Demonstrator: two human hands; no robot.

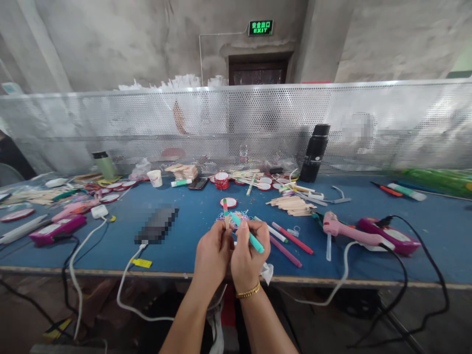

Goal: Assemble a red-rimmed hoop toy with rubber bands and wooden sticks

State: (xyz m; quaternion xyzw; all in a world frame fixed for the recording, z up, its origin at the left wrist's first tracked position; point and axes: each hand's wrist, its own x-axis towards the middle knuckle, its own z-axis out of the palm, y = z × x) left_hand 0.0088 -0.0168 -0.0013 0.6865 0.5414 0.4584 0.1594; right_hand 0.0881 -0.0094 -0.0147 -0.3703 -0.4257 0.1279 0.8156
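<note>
My left hand pinches a wooden craft stick upright; its upper part shows red and green bands, the rest bare wood. In my right hand is a turquoise marker, held like a pen, its tip close to the stick. Whether the tip touches the wood I cannot tell. Behind both hands lie a tangle of pastel strings and a round white disc with a red rim. A red marker and a dark pink marker rest right of my right hand.
Plain craft sticks are piled at right, near a pink glue gun with cables over the table edge. A phone with a white cable lies left. At the back stand a black bottle, a paper cup and a perforated metal screen.
</note>
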